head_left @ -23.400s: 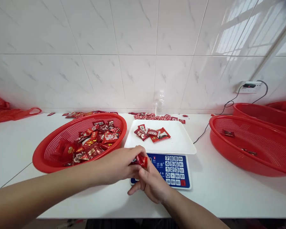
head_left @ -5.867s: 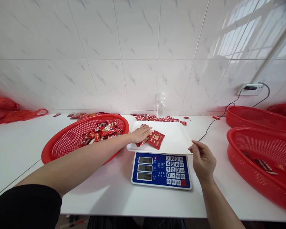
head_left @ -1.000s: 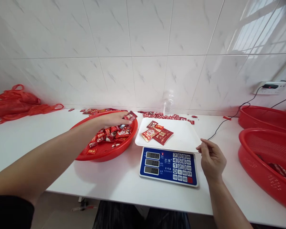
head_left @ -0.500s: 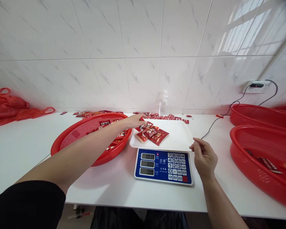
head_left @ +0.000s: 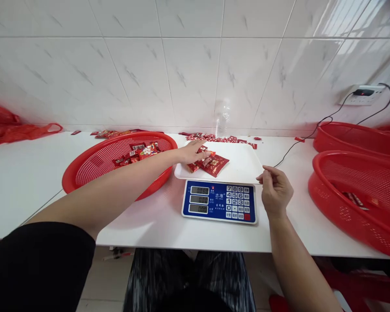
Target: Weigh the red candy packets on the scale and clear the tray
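Note:
My left hand [head_left: 194, 151] reaches over the left part of a white scale tray [head_left: 243, 161], fingers stretched out and apart. It lies over a small pile of red snack packets [head_left: 217, 164], partly covering them; whether it presses on them I cannot tell. My right hand [head_left: 275, 189] is closed at the tray's front right corner, thumb and fingers pinching its edge. Below the tray, the blue panel of a digital scale [head_left: 218, 200] faces me with its display lit. Under my left forearm stands a red perforated basket [head_left: 81, 169] holding more packets [head_left: 147, 150].
Loose red packets [head_left: 227, 139] lie along the wall beside a clear plastic bottle [head_left: 222, 121]. Two red baskets [head_left: 331, 173] stand at the right. A black cable [head_left: 299, 145] runs to a wall socket [head_left: 360, 95]. A red plastic bag [head_left: 19, 132] lies far left.
My left hand has opened from its grip on a packet and moved slightly right over the pile. The weight reading has risen. My view has tilted down; my right hand keeps the tray corner.

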The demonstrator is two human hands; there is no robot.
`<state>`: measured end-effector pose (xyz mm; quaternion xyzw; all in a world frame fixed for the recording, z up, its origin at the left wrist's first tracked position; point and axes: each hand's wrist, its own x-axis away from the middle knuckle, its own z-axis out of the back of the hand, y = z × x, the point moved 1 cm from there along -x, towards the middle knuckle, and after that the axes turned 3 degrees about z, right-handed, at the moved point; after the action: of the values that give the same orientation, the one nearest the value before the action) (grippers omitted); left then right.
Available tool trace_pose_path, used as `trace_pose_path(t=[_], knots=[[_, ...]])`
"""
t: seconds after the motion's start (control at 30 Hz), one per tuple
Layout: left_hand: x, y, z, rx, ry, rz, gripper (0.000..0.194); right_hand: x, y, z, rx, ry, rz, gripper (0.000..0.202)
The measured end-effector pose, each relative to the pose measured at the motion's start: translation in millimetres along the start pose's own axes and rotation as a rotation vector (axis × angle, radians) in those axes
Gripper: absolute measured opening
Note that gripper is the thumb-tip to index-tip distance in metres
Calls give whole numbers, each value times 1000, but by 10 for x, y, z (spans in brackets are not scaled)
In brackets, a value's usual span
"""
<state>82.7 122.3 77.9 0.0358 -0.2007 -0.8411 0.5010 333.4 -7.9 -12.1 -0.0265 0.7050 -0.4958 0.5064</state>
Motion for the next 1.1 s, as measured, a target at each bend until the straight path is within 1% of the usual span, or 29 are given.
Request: trace_pose_path(t=[0.1,0.2,0.27,0.37,0.47,0.57,0.7,0.8,0.9,1.0,1.07,1.1], knots=[[112,48,152,32,163,-27,73,-2,0,1,13,4,-3,24],[317,103,303,60,317,-43,68,-1,-9,3,-1,2,3,22],[473,119,358,66,381,-32,66,0,-19,5,-11,2,7,21],[686,94,362,53,413,-7,66,2,-32,6,-22,4,8,19],[844,24,299,48,402,20,66,3,-36,3,-21,9,9,19],[942,-39,225,37,413,48,66,6,-29,-1,-2,8,5,21],[993,-51,178,3,426,52,66,9,-15,-5,3,1,0,22],[999,-38,147,-26,448,3,65,7,-11,-4,-1,3,1,22],[1034,-40,10,-95,559,-136,64,7,-13,-6,-4,10,0,22],[1150,-61,-240,-193,695,-283,56,13,-13,-18,-7,19,-8,23],[1265,-98,-363,-220,738,-302,46,22,-10,-32,-17,20,-12,23],[1325,-130,-376,-218,745,-276,40,28,-9,-39,-20,18,-14,24]])
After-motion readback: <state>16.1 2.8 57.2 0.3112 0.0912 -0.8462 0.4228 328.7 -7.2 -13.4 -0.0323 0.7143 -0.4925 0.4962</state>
